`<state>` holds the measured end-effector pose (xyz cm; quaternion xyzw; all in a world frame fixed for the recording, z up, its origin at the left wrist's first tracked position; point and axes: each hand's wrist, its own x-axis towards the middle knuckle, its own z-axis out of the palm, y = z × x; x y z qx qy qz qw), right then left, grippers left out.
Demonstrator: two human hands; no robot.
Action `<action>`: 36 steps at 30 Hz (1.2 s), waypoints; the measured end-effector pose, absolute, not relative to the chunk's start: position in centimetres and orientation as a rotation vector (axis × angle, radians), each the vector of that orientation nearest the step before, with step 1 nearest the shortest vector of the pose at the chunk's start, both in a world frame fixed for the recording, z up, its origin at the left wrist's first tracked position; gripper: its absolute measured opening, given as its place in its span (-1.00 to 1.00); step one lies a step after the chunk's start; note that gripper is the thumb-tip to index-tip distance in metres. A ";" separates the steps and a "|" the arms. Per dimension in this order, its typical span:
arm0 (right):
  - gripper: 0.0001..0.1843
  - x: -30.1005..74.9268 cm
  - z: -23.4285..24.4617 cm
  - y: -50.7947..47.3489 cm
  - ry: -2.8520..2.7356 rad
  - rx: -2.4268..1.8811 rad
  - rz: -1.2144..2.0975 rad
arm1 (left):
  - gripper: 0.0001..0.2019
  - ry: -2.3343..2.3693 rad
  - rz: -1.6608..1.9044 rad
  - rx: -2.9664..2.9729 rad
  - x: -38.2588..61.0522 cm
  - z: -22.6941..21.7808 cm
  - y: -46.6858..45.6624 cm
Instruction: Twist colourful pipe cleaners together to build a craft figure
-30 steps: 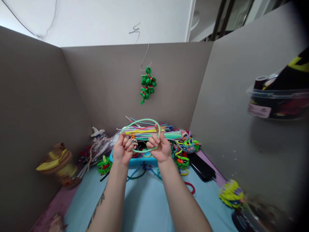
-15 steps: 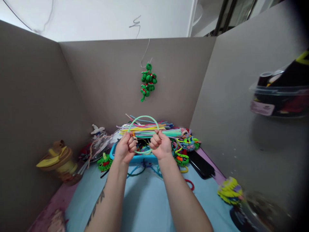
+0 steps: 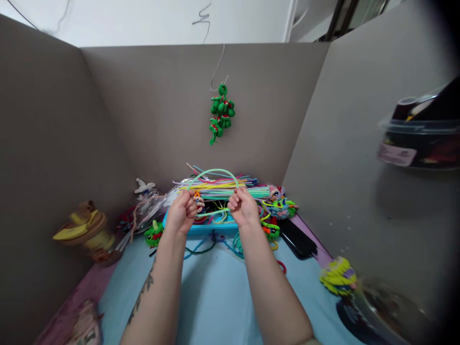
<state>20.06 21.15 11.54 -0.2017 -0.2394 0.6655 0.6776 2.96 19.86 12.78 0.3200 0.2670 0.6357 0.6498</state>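
I hold a mint-green pipe cleaner [image 3: 214, 171] bent into a loop, raised in front of me above the table. My left hand [image 3: 183, 213] is closed on its left side and my right hand [image 3: 243, 208] is closed on its right side. The loop arches over both fists and a lower strand runs between them. Right behind it lies a bundle of straight coloured pipe cleaners [image 3: 230, 188] across a blue tray [image 3: 201, 229].
Grey cardboard walls [image 3: 161, 110] enclose the light-blue table [image 3: 215, 297]. A green pipe-cleaner figure [image 3: 220, 112] hangs from a wire hook on the back wall. Finished colourful figures [image 3: 278, 211], a black phone [image 3: 297, 238], a yellow-brown toy [image 3: 86, 232] and a yellow-purple coil [image 3: 338, 277] lie around.
The loop has been flattened and narrowed: my hands drew closer to the bundle and pulled the lower strand taut between them. The view tilted down slightly.
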 end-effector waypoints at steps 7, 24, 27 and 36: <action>-0.77 19.7 11.7 21.2 -0.523 -0.473 1.391 | -0.82 0.679 1.422 0.786 2.6 12.3 20.2; -0.75 19.2 11.2 21.3 -0.378 -0.490 1.391 | -0.80 0.706 1.424 0.725 2.5 12.4 20.4; -0.70 19.1 11.0 21.5 -0.407 -0.516 1.421 | -0.79 0.703 1.435 0.699 2.4 12.6 20.3; -0.67 20.4 10.9 21.8 -0.617 -0.703 1.454 | -0.85 0.630 1.289 0.745 1.5 12.9 20.0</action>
